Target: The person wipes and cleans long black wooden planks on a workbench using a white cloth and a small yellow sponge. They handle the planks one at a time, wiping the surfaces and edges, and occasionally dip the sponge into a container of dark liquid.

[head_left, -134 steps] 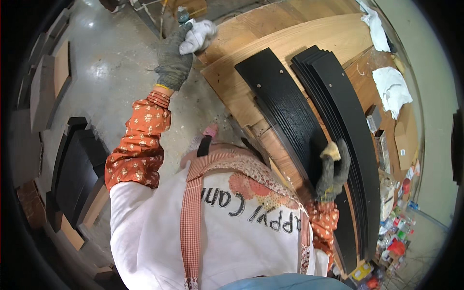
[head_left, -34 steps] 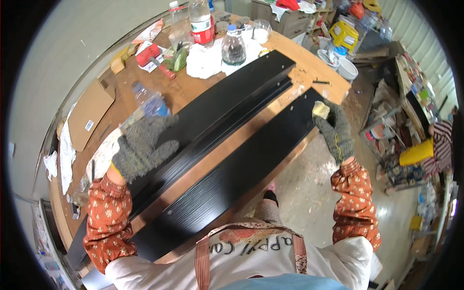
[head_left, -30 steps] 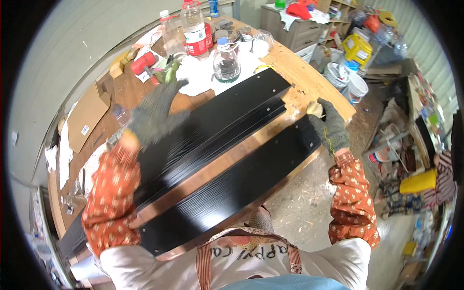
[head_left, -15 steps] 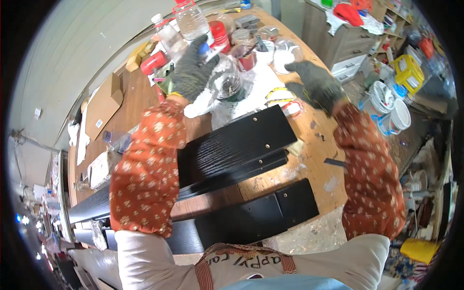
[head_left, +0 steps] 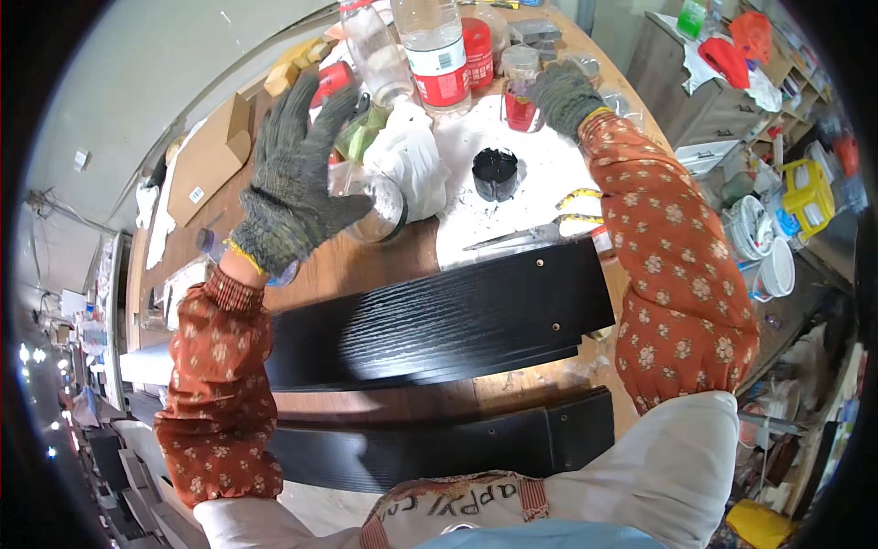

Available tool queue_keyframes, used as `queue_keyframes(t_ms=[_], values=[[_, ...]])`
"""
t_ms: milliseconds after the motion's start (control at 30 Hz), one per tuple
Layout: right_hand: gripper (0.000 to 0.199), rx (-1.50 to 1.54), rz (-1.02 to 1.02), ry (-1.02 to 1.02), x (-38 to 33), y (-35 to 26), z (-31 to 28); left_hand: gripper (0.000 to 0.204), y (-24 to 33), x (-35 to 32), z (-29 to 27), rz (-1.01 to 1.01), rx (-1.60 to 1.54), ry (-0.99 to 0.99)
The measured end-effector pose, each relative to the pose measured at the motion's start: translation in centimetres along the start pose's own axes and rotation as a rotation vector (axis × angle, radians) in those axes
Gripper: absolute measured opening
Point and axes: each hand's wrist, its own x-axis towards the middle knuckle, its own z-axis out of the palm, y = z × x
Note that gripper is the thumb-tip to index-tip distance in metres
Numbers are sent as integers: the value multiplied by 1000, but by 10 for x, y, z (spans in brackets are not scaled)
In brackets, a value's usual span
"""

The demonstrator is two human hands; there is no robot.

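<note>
My left hand (head_left: pixel 297 174), in a dark grey knit glove, is open with its fingers spread. Its thumb overlaps a clear plastic container (head_left: pixel 389 203) resting against crumpled white plastic (head_left: pixel 410 160). My right hand (head_left: pixel 562 99), gloved alike, is at the far side beside a small dark red cup (head_left: pixel 521 112). Its fingertips are partly hidden, and I cannot tell whether they grip anything. Between the hands, an uncovered black cup (head_left: pixel 495 174) with dark contents stands on a stained white sheet (head_left: pixel 466 206). A flat scraper-like blade (head_left: pixel 512 240) lies near the sheet's front edge.
Black wood-grain boards (head_left: pixel 439 316) with screws lie across the table in front of me. Bottles (head_left: pixel 434 55), a red jar (head_left: pixel 477 53) and clear tubs (head_left: pixel 521 62) crowd the back. A cardboard piece (head_left: pixel 212 165) lies left; buckets (head_left: pixel 773 270) stand right.
The clear container has come off the black cup and now sits to its left. My left hand has moved left and opened wide; my right hand has moved in beside the dark red cup.
</note>
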Motion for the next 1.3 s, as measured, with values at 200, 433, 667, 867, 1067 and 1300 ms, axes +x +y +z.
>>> queue_keyframes(t_ms=[200, 433, 667, 867, 1067, 1300], values=[[28, 103, 7, -37, -26, 26, -40, 100, 76, 16, 89, 40, -529, -183], [22, 231, -133, -2, -67, 12, -54, 112, 64, 29, 218, -363, -722, -290], [32, 709, 56, 52, -118, 20, -87, 82, 67, 41, 215, -500, -876, -398], [29, 1415, 137, -54, -144, 18, -139, 73, 53, 33, 187, -314, -925, -117], [31, 1608, 203, -138, -137, -28, -129, 120, 25, 5, 223, -194, -1115, -280], [31, 1535, 141, -256, -151, -43, -73, 128, 33, -8, 196, -202, -1067, -304]])
